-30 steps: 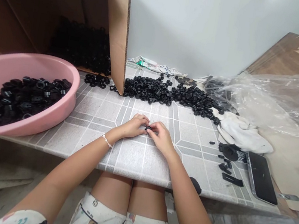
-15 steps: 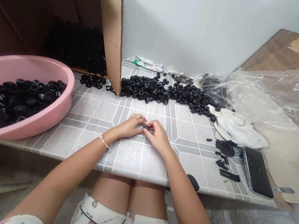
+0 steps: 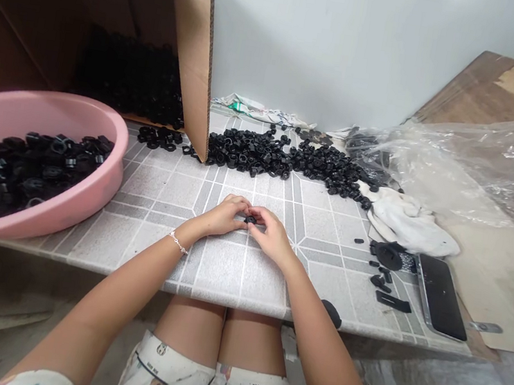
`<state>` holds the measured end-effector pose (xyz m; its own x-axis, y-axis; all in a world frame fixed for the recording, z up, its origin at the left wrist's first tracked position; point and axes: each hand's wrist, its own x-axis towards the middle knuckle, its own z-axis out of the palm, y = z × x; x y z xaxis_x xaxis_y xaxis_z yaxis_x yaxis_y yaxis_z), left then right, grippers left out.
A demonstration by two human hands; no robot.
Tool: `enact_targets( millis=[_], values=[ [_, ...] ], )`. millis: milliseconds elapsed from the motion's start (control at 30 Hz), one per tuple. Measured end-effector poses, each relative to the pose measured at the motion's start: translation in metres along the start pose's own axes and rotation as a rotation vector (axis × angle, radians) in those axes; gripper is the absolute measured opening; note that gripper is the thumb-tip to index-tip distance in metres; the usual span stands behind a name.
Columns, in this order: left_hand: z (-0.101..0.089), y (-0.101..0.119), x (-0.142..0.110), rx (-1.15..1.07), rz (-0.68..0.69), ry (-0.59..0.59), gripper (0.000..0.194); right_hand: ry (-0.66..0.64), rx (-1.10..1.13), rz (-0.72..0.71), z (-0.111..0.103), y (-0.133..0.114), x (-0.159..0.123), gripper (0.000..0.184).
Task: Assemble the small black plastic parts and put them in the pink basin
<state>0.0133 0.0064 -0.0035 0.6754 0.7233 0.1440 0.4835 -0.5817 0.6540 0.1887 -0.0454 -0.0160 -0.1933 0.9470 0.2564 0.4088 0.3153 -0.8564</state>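
1. Fingers of the right hand have edged a little farther toward the left hand than half a second ago; the left hand looks almost unmoved, and the whole view has slid slightly sideways over the past second.
2. Both hands meet fingertip to fingertip, narrowly pinched around one small black piece; it sits between the thumbs and fingers, its finer shape too small to tell.
3. Just behind the left hand, a pale bracelet circles the wrist.
4. Under and around the hands spreads a table with a grey, white-lined surface.
5. Beyond the hands, well apart from them, lies a long heap of black parts, with a small black cluster to its left.
6. Left of the hands, a pink basin holds many black pieces; behind it, a cardboard box lies with its open side facing the hands and more dark parts inside.
7. Right of the hands are a black disc, a flat black strip and a phone.
8. Farther out on that side, a white cloth is bunched near clear plastic sheeting.
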Motion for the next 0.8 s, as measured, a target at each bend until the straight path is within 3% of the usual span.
enact_targets(
  millis=[100,200,267,367,467,633,733,800],
  values=[
    [0.000,-0.001,0.000,-0.002,0.000,-0.006,0.020,-0.042,0.081,0.020,-0.002,0.003,0.000,0.018],
    [0.000,-0.002,0.000,-0.009,0.005,-0.005,0.018,0.012,0.037,0.052,0.001,0.004,0.000,0.008],
    [0.001,-0.002,0.000,-0.010,0.005,0.000,0.018,0.031,0.003,0.039,0.002,0.004,0.000,0.012],
    [0.001,-0.002,0.000,-0.001,0.002,0.002,0.017,-0.039,0.015,-0.016,-0.002,0.004,-0.001,0.025],
    [0.001,-0.001,0.000,0.003,0.004,-0.004,0.014,-0.097,0.042,-0.029,-0.006,0.004,-0.001,0.025],
    [0.001,0.000,-0.001,-0.008,0.022,0.001,0.017,0.019,-0.049,0.039,0.003,0.005,0.002,0.011],
    [0.001,0.000,-0.002,-0.011,0.022,-0.013,0.015,0.110,-0.108,0.050,0.008,0.004,0.001,0.013],
    [0.000,0.000,-0.002,-0.013,0.017,-0.015,0.018,0.066,-0.061,0.037,0.005,0.004,0.001,0.015]
  ],
)
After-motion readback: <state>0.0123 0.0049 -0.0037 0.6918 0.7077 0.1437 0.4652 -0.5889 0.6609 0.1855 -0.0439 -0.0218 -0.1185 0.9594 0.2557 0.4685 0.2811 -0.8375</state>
